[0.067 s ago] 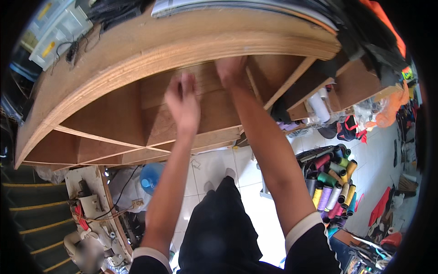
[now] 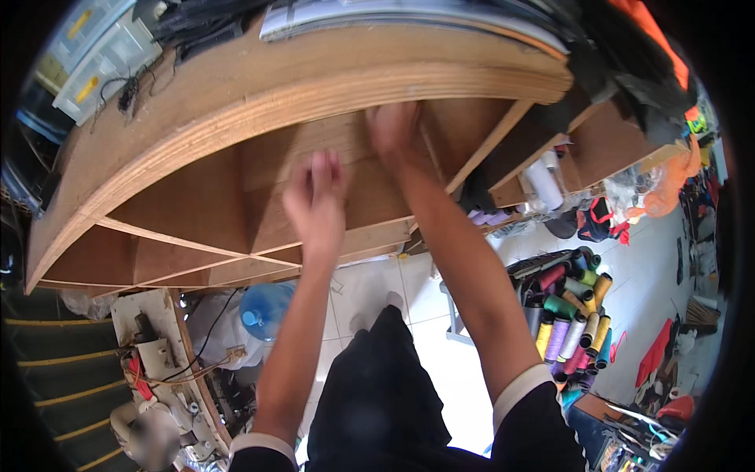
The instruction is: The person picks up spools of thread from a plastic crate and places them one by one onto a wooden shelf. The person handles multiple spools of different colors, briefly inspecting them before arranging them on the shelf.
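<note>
A curved wooden shelf unit [image 2: 330, 90] with open compartments spans the upper part of the view. My left hand [image 2: 316, 200] is in front of the middle compartment, its blurred fingers curled in. Whatever those fingers may hold is too indistinct to name. To its right, my right hand [image 2: 392, 134] reaches into the same compartment, close to an upright wooden divider [image 2: 436, 149]. The thick front edge overhangs there, and the right fingers are smeared and partly hidden. The two hands are apart.
Clear plastic drawers [image 2: 106, 86] and a stack of flat sheets [image 2: 417, 31] rest on top. Below stand a blue water jug [image 2: 266, 311], a sewing machine [image 2: 157, 354] at lower left, and many-coloured thread cones [image 2: 560, 334] at right. White floor tiles [image 2: 366, 279] lie beneath.
My left hand has dropped slightly away from the shelf's front edge. The right hand has shifted only a little, and the whole view has moved slightly.
</note>
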Motion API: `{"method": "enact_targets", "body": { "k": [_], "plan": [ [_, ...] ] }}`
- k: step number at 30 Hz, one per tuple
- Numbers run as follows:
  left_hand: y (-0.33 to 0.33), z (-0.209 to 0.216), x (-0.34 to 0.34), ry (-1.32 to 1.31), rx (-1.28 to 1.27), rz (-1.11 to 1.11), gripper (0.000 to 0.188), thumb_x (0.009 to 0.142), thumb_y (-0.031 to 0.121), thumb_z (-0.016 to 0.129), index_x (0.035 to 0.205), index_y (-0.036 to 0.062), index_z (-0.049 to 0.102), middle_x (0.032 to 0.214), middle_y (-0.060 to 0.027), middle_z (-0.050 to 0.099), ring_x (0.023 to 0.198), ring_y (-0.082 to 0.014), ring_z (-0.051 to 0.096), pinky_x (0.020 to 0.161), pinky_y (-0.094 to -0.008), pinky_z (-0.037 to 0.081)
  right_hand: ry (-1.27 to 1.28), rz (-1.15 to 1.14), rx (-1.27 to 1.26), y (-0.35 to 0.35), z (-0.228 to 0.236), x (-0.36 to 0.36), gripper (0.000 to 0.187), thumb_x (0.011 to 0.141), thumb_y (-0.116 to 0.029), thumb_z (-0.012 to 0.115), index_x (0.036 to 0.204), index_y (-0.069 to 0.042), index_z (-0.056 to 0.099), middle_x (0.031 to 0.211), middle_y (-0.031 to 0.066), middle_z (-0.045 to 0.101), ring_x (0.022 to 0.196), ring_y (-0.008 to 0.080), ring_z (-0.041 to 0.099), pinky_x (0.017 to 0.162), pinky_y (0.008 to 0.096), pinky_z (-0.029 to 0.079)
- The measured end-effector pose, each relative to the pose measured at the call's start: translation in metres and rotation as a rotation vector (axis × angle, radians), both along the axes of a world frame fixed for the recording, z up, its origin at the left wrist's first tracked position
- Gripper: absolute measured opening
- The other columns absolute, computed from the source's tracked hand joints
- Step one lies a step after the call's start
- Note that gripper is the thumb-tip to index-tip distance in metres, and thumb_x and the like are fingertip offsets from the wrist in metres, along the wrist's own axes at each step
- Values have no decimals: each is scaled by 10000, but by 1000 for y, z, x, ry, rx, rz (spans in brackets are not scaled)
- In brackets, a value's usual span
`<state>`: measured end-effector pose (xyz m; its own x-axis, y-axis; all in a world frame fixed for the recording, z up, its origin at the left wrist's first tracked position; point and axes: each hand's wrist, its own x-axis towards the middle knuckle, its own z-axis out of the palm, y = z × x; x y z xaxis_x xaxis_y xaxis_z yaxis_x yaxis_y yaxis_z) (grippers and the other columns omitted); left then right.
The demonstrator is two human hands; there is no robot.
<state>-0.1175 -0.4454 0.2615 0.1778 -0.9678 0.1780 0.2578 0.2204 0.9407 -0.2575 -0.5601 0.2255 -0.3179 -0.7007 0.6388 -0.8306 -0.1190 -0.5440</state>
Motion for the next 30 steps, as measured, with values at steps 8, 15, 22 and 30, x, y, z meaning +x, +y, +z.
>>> {"method": "enact_targets", "body": {
  "k": [8,15,22,30],
  "plan": [
    [194,173,95,546,-115,-828,633,853,546,601,1289,105,472,1040,-94,569,1031,-273,507,832,-414,447,-307,88,48,324,-45,12,24,872,30,583,891,31,598,815,119,619,700,216,602,655,300,476],
    [221,186,59,539,-344,-1079,493,899,536,587,872,47,642,964,-49,576,1024,-254,507,801,-380,434,-625,-305,322,510,-79,11,71,906,-29,572,959,17,570,764,54,602,698,110,577,663,263,476],
    [250,173,-32,375,-129,-1040,209,896,238,639,868,79,506,936,-66,464,876,-210,469,803,-347,417,-738,-487,86,535,-45,-46,109,888,-24,636,957,-3,553,832,33,577,756,77,540,697,234,447],
    [291,-105,-52,-361,194,-757,110,869,60,704,861,9,608,887,-65,624,856,-151,590,813,-283,467,-783,-645,32,635,-31,-130,148,849,-75,708,834,-12,576,775,58,597,717,124,581,686,267,474]
  ]
}}
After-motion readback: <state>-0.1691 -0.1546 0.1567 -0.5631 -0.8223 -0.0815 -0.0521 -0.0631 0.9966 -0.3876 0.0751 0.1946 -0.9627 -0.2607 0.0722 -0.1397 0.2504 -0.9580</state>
